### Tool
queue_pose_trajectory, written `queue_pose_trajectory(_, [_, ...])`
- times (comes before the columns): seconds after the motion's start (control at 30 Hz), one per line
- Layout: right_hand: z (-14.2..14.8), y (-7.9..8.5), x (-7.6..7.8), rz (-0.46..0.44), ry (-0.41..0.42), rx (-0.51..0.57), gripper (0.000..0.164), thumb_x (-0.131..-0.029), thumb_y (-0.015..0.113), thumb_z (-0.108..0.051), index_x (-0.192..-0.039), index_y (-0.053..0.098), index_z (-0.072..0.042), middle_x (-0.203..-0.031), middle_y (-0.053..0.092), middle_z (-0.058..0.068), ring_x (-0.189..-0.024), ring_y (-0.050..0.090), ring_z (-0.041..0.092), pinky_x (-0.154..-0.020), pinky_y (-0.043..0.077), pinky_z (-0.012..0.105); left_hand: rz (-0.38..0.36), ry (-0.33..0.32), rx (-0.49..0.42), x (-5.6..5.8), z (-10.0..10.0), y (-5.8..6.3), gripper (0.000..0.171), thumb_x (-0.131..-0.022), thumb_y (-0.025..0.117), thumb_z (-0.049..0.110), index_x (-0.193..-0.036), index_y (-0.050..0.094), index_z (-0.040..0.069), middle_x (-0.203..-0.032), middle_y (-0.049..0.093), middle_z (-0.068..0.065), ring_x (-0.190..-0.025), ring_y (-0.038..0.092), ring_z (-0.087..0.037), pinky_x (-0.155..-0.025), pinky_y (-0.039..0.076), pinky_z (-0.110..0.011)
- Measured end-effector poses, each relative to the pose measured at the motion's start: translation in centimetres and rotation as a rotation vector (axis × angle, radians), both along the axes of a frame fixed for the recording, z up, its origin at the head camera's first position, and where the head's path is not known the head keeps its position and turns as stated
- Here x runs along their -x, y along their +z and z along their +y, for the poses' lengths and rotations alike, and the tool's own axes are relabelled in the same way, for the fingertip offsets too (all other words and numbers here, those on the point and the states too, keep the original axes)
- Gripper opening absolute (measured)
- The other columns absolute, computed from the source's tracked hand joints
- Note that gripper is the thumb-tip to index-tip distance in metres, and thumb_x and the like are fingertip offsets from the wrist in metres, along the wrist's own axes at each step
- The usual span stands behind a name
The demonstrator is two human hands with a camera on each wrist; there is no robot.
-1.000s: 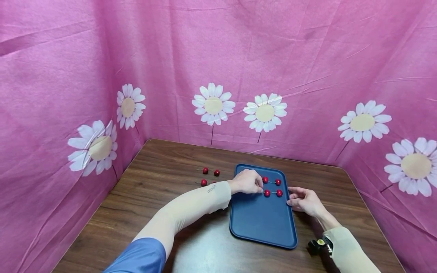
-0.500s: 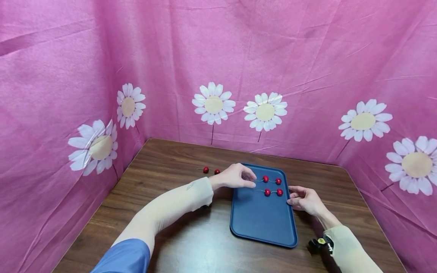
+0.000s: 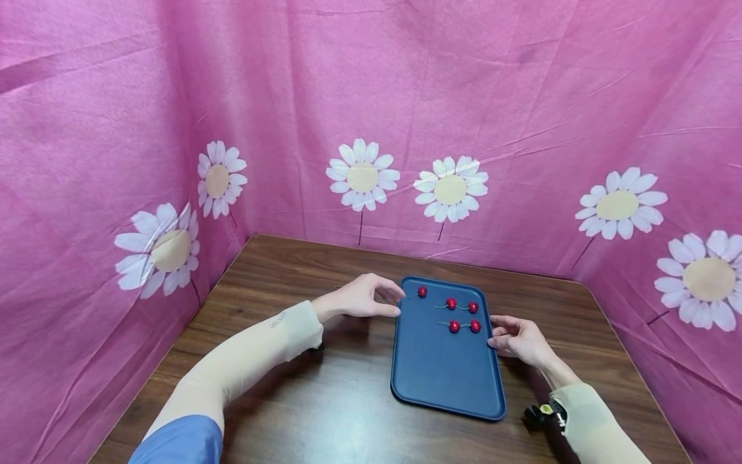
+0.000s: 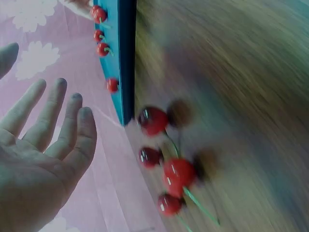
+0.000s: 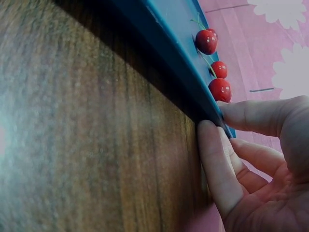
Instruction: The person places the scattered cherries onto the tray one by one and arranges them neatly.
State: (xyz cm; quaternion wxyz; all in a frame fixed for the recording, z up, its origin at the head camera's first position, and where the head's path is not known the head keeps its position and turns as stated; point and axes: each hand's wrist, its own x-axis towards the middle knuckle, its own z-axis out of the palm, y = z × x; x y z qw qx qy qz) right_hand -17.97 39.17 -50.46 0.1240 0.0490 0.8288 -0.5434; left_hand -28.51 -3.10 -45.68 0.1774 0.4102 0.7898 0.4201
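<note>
My left hand (image 3: 366, 296) hovers just left of the tray, fingers apart and holding nothing. Below it, several red cherries with green stems, such as this cherry (image 4: 179, 175), lie on the table in the left wrist view; the hand hides them in the head view. On the blue tray (image 3: 443, 374) are two rows of two cherries, including this cherry (image 3: 455, 327). A lone cherry (image 3: 422, 292) sits near the tray's far left corner. My right hand (image 3: 522, 341) holds the tray's right edge, thumb and fingers against the rim.
The brown wooden table (image 3: 301, 258) backs onto a pink cloth (image 3: 522, 96) printed with white daisies. A black strap device (image 3: 542, 415) sits at my right wrist. The tray's raised rim borders the cherries on it.
My left hand has drawn back leftward from over the tray to over the loose cherries. A cherry at the tray's far left, covered before, now shows. My right hand stays put.
</note>
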Motion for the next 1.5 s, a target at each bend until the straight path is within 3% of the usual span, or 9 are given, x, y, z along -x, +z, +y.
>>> queue_pose_trajectory(0.13, [0.0,0.0,0.0,0.001,-0.005,0.004,0.076,-0.097,0.076,0.007,-0.162,0.039,0.021,-0.102,0.074,0.004,-0.085,0.073,0.004,-0.080,0.068,0.027,-0.002,0.049,-0.016,0.0,-2.2,0.2,0.042,-0.101,0.084,0.026,-0.137,0.078,0.005,-0.133,0.081,-0.019,-0.113,0.079,-0.019,-0.107,0.064,-0.046])
queue_pose_trajectory(0.33, [0.1,0.0,0.0,0.002,0.002,0.012,0.076,-0.098,0.076,0.006,-0.162,0.038,0.021,-0.103,0.074,0.008,-0.085,0.073,0.004,-0.080,0.068,0.027,-0.054,0.113,-0.064,-0.1,-5.7,-0.1,0.038,-0.101,0.082,0.019,-0.135,0.078,0.002,-0.132,0.079,-0.026,-0.111,0.078,-0.019,-0.105,0.064,-0.048])
queue_pose_trajectory(0.6, [0.2,0.0,0.1,-0.003,0.008,0.015,0.075,-0.099,0.075,0.007,-0.162,0.036,0.021,-0.103,0.074,0.006,-0.085,0.073,0.003,-0.080,0.068,0.027,-0.020,0.212,-0.046,0.1,-9.3,-1.2,0.038,-0.098,0.085,0.011,-0.131,0.077,-0.004,-0.126,0.080,-0.030,-0.108,0.078,-0.019,-0.104,0.065,-0.045])
queue_pose_trajectory(0.77, [0.1,0.0,0.0,-0.003,0.004,0.006,0.075,-0.099,0.075,0.006,-0.162,0.038,0.021,-0.104,0.075,0.008,-0.086,0.073,0.004,-0.081,0.068,0.028,-0.003,0.249,-0.012,0.0,-10.8,-2.1,0.035,-0.096,0.087,0.010,-0.127,0.079,-0.005,-0.118,0.084,-0.022,-0.104,0.078,-0.015,-0.101,0.065,-0.040])
queue_pose_trajectory(1.1, [0.2,0.0,0.0,-0.001,-0.003,-0.019,0.076,-0.099,0.078,0.004,-0.163,0.040,0.019,-0.104,0.075,0.006,-0.086,0.074,0.005,-0.081,0.069,0.030,0.019,0.280,0.103,0.5,-11.4,-4.0,0.029,-0.093,0.090,0.015,-0.121,0.085,0.008,-0.117,0.087,-0.009,-0.108,0.079,-0.020,-0.103,0.063,-0.041])
queue_pose_trajectory(1.3, [0.3,-0.1,0.1,-0.004,-0.002,-0.023,0.076,-0.100,0.077,0.004,-0.163,0.039,0.018,-0.105,0.075,0.006,-0.087,0.074,0.005,-0.082,0.069,0.030,0.060,0.292,0.162,0.9,-10.8,-4.3,0.027,-0.090,0.092,0.020,-0.116,0.087,0.013,-0.107,0.085,-0.003,-0.096,0.073,-0.009,-0.091,0.060,-0.032])
queue_pose_trajectory(1.5, [0.4,-0.2,0.1,-0.003,0.000,-0.025,0.075,-0.100,0.076,0.004,-0.163,0.039,0.018,-0.107,0.075,0.007,-0.087,0.074,0.005,-0.082,0.069,0.030,0.150,0.299,0.221,1.1,-10.2,-4.4,0.022,-0.089,0.092,0.022,-0.110,0.090,0.016,-0.097,0.083,0.002,-0.087,0.070,-0.004,-0.083,0.059,-0.029])
